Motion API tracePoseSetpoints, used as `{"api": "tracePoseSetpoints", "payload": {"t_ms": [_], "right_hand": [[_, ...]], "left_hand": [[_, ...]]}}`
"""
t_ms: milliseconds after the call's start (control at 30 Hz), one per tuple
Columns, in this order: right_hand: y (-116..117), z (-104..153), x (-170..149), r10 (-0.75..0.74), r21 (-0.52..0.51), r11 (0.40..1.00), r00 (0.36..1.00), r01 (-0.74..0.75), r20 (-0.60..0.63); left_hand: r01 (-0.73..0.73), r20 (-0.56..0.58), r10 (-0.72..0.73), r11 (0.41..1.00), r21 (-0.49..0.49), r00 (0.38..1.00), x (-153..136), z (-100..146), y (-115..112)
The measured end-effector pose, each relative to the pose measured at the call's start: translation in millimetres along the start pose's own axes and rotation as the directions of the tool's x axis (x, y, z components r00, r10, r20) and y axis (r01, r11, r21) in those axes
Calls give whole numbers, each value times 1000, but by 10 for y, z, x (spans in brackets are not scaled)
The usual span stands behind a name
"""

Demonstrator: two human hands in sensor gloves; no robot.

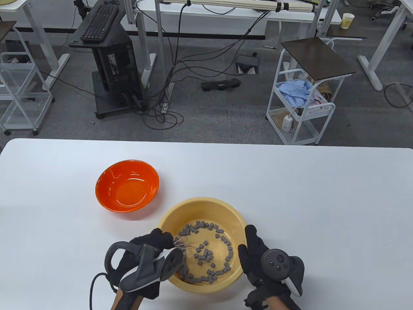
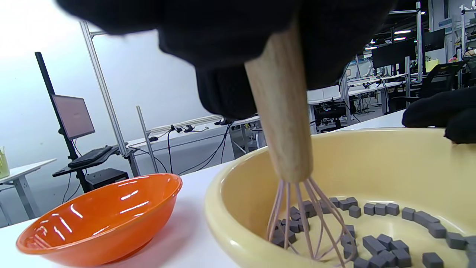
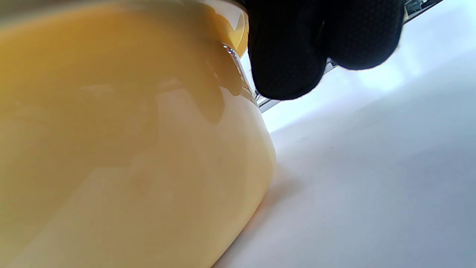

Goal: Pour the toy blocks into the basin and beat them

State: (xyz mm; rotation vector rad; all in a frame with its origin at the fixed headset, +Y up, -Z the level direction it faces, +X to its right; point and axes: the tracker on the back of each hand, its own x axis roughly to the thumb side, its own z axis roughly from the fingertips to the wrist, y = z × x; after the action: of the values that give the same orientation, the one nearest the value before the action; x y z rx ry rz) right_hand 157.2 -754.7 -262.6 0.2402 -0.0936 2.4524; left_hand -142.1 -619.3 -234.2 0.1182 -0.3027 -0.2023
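Whisk stands among blocks in basin.

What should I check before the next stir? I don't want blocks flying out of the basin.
1. Blocks all inside the basin: ok, none seen on the table.
2. Left hand holds the whisk by its wooden handle: ok.
3. Whisk wires down among the blocks: ok in the left wrist view.
4. Right hand steadies the basin: ok, fingers lie against its right rim.
5. Orange bowl emptied and apart from the basin: ok.
6. Basin flat on the table: cannot tell fully; the right wrist view shows only one side.
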Motion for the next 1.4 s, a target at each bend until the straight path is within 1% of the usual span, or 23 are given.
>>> {"api": "tracePoseSetpoints", "payload": {"t_ms": [100, 300, 467, 700, 800, 900, 967, 1100, 1200, 1400], "right_hand": [[2, -1, 0, -4, 0, 1000, 1000, 4, -1], [6, 0, 2, -9, -1, 1000, 1000, 9, -4], [8, 1, 1, -13, -2, 1000, 1000, 13, -5], [6, 1, -4, -16, 2, 1000, 1000, 16, -2], [7, 0, -4, -18, 3, 1000, 1000, 18, 0], [7, -1, -3, -18, 3, 1000, 1000, 18, 0], [6, -2, -2, -18, 4, 1000, 1000, 18, 2], [-5, -6, -10, -16, 14, 1000, 1000, 16, 2], [-5, -8, -10, -17, 15, 1000, 1000, 17, 3], [-8, -13, -13, -11, 4, 1000, 1000, 11, -2]], "left_hand": [[-36, 22, 37, 999, -23, 999, -38, 19, 27], [-162, 115, 167, 985, -54, 979, -20, 6, 12], [-265, 197, 281, 959, -100, 939, 75, -56, -71], [-307, 259, 337, 940, -152, 905, 232, -125, -164], [-298, 277, 335, 940, -169, 900, 292, -147, -206], [-279, 301, 337, 935, -219, 892, 374, -174, -269], [-251, 298, 319, 936, -245, 900, 428, -194, -312], [-244, 303, 307, 942, -230, 902, 497, -217, -376], [-251, 293, 293, 952, -173, 910, 529, -218, -388], [-170, 276, 189, 981, -90, 942, 614, -201, -439]]}}
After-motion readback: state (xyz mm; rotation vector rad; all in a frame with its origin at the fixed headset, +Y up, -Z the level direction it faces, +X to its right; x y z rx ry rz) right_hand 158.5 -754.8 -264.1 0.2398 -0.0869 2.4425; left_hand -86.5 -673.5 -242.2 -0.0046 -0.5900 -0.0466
